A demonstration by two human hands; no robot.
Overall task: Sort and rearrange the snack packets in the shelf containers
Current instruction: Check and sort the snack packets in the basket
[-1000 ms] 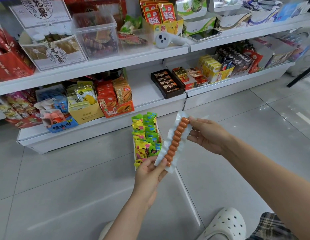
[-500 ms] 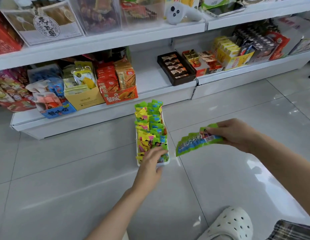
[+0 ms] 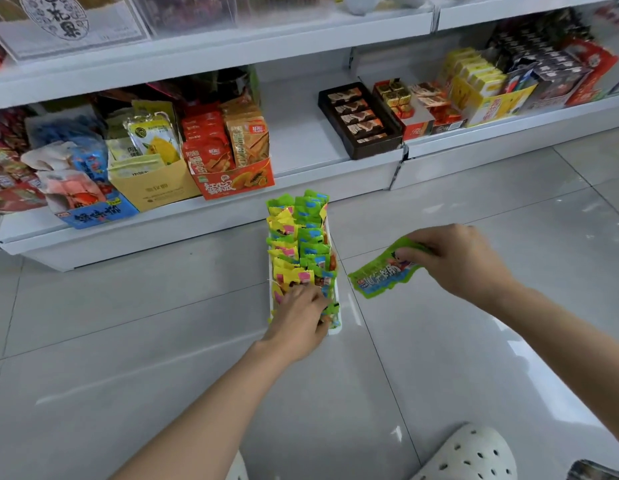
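While the left hand (image 3: pixel 301 317) presses among packets in the white tray (image 3: pixel 335 327), the right hand (image 3: pixel 457 261) pinches a green packet (image 3: pixel 380 271).

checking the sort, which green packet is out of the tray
The green packet in the right hand, held above the floor right of the tray; the other packets stand inside it.

Right hand (image 3: pixel 463 261) pinches a green packet (image 3: pixel 384 271); left hand (image 3: pixel 301 320) touches packets in the tray (image 3: pixel 335 329).
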